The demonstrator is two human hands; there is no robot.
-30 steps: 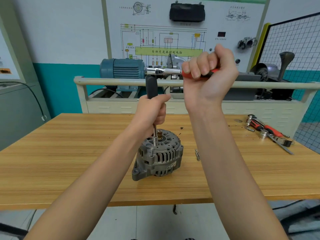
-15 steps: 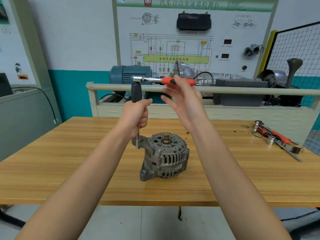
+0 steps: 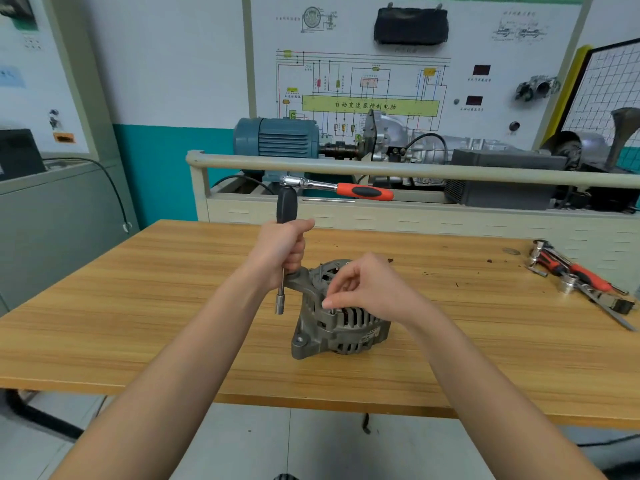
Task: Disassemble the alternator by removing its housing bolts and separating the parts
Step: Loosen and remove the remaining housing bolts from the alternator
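A wooden workbench (image 3: 138,306) with a smooth, lightly glossy top of pale striped grain. On it stands an alternator (image 3: 341,323) in dull grey cast metal, matt and slightly rough, with slotted vents. A ratchet wrench (image 3: 337,188) has a bright, mirror-polished chrome head and shaft, and a grip of orange plastic with a black matt insert. Below it, a black matt plastic extension handle (image 3: 286,206) ends in a thin satin steel socket shaft (image 3: 280,296). At the far right lie spare tools (image 3: 575,275) in shiny metal with red plastic grips. Behind, a blue-painted motor (image 3: 277,136) with ribbed casing looks semi-matt.
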